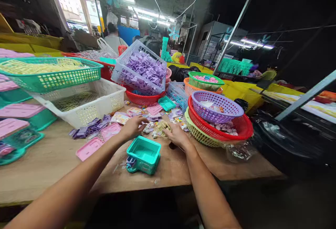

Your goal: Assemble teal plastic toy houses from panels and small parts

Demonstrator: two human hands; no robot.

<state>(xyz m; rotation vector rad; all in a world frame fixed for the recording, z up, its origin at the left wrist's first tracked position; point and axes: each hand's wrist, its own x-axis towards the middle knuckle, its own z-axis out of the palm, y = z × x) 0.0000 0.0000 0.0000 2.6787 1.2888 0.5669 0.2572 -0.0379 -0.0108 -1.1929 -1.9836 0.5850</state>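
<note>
Far left, nine o'clock: green basket (pixel 52 71) of yellow parts, stacked on a white basket (pixel 86 104). Pink lids (pixel 89 148) flat on the desk (pixel 47 162). Eleven o'clock: tilted clear crate (pixel 141 69) full of purple pieces (pixel 147 68), leaning on a red basket (pixel 143 98). Centre: left hand (pixel 133 126) and right hand (pixel 175 134) both over a heap of small pale parts (pixel 153 129); left grip narrow, fingertips on the parts; right grip, cannot tell. Teal box (pixel 144 153), open and hollow, sits at six o'clock, just below the hands. Two o'clock: purple basket (pixel 216 106) nested in another red one (pixel 236 127).
</note>
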